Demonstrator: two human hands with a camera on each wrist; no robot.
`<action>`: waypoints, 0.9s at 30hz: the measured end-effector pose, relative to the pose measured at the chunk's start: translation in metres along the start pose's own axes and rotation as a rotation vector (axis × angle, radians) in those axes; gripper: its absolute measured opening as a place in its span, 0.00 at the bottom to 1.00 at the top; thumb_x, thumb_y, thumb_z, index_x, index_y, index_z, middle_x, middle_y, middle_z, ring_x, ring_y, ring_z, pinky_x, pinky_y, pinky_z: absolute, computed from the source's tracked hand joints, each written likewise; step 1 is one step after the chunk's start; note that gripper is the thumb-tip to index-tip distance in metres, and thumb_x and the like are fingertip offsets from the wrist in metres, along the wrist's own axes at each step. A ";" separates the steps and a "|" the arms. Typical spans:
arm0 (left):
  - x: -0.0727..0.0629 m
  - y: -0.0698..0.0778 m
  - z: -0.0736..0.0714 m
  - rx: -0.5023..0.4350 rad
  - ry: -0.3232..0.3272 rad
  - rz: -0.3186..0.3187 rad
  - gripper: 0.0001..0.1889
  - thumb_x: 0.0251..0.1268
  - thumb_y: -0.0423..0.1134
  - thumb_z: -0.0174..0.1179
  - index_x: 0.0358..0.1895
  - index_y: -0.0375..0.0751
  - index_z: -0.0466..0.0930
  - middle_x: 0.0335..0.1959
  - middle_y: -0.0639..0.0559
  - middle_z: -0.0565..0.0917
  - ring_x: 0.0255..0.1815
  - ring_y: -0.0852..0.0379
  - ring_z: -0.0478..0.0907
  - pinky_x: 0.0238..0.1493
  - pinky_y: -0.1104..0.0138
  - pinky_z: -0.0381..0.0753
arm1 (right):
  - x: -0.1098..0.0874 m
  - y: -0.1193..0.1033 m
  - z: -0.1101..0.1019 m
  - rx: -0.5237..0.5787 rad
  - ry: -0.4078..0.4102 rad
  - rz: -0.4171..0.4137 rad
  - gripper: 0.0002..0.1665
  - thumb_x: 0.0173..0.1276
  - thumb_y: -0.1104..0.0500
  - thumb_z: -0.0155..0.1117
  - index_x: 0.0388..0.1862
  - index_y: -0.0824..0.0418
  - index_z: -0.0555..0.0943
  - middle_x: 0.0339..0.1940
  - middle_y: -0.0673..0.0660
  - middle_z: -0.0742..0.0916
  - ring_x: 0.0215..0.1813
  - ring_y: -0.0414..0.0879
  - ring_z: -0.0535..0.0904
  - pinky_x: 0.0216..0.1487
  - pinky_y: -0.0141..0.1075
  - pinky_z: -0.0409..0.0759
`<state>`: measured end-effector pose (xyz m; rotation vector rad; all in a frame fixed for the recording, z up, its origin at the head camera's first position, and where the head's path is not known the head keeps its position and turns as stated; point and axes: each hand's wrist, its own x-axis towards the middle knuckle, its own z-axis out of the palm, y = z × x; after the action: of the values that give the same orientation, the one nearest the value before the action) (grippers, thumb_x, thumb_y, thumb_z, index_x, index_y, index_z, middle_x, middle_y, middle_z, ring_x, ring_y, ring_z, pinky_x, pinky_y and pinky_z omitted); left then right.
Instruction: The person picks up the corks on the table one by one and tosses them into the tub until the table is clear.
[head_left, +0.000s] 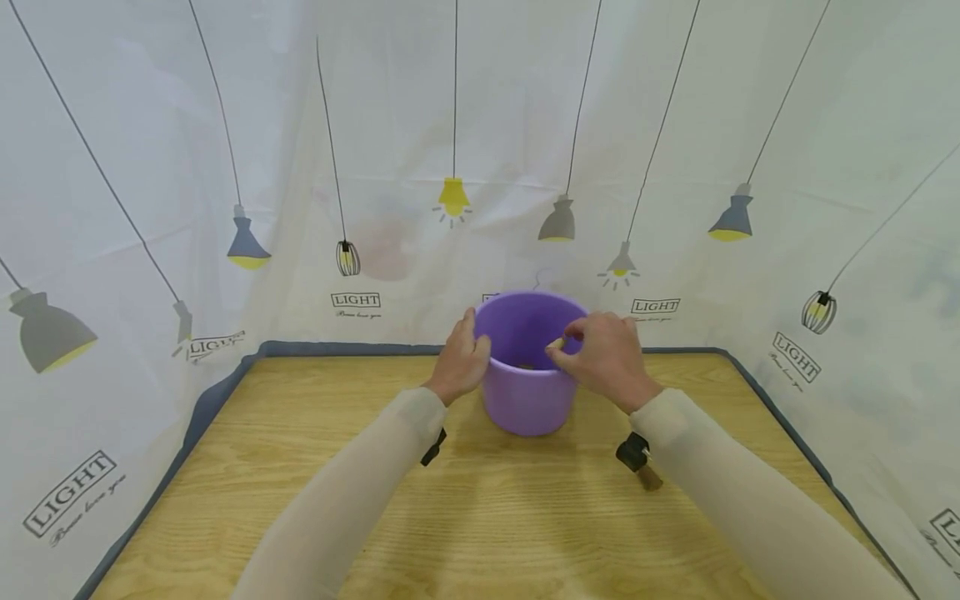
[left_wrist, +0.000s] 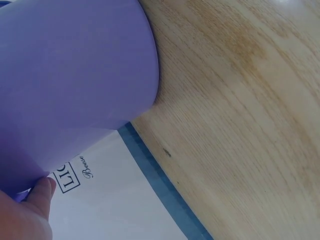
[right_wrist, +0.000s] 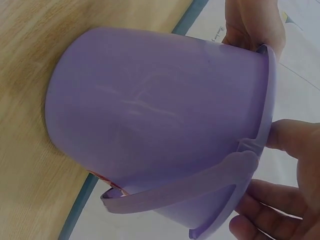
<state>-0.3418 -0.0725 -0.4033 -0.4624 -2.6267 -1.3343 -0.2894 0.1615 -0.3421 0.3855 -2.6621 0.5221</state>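
Note:
A purple bucket [head_left: 528, 404] stands upright near the back of the wooden table. At its left rim my left hand [head_left: 459, 360] grips the edge, thumb toward the front; the left wrist view shows part of that hand [left_wrist: 32, 212] against the wall. My right hand [head_left: 609, 354] is at the right rim, pinching a small pale-yellow piece [head_left: 556, 343] between thumb and finger over the opening. Something small and brown [head_left: 527, 367] shows inside, mostly hidden by the front rim. The bucket's handle [right_wrist: 175, 192] hangs down along its side in the right wrist view.
The table [head_left: 450, 517] has a blue-grey border [head_left: 360, 348] at its back and sides. White sheets printed with lamps [head_left: 453, 196] enclose it on three sides. Black wrist devices [head_left: 632, 450] sit under both sleeves.

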 end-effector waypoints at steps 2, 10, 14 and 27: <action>0.000 0.000 0.000 -0.004 -0.001 -0.002 0.35 0.79 0.43 0.36 0.83 0.32 0.40 0.82 0.34 0.53 0.82 0.42 0.51 0.81 0.52 0.50 | -0.001 0.000 0.000 -0.017 -0.012 0.002 0.27 0.60 0.42 0.76 0.47 0.62 0.90 0.44 0.59 0.91 0.50 0.58 0.81 0.55 0.56 0.67; -0.001 0.000 0.000 -0.005 -0.012 -0.005 0.35 0.80 0.43 0.36 0.83 0.34 0.39 0.83 0.36 0.51 0.82 0.43 0.50 0.81 0.53 0.49 | -0.005 0.000 0.000 0.002 0.022 -0.018 0.28 0.61 0.43 0.74 0.48 0.65 0.89 0.46 0.62 0.90 0.51 0.60 0.81 0.55 0.57 0.67; -0.001 0.000 0.000 -0.009 -0.018 -0.009 0.35 0.80 0.43 0.36 0.83 0.34 0.38 0.83 0.37 0.50 0.83 0.44 0.49 0.81 0.53 0.49 | -0.006 0.000 -0.002 0.000 0.033 -0.028 0.28 0.62 0.43 0.74 0.48 0.65 0.89 0.45 0.62 0.90 0.51 0.60 0.81 0.56 0.57 0.67; 0.000 -0.001 0.000 0.002 -0.017 -0.005 0.35 0.80 0.44 0.35 0.83 0.34 0.39 0.82 0.36 0.51 0.82 0.44 0.50 0.81 0.53 0.50 | -0.015 0.001 -0.006 -0.001 0.078 -0.045 0.26 0.61 0.44 0.74 0.47 0.64 0.89 0.44 0.61 0.90 0.48 0.59 0.81 0.56 0.57 0.69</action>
<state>-0.3421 -0.0731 -0.4042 -0.4692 -2.6444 -1.3349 -0.2742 0.1683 -0.3437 0.4158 -2.5726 0.5112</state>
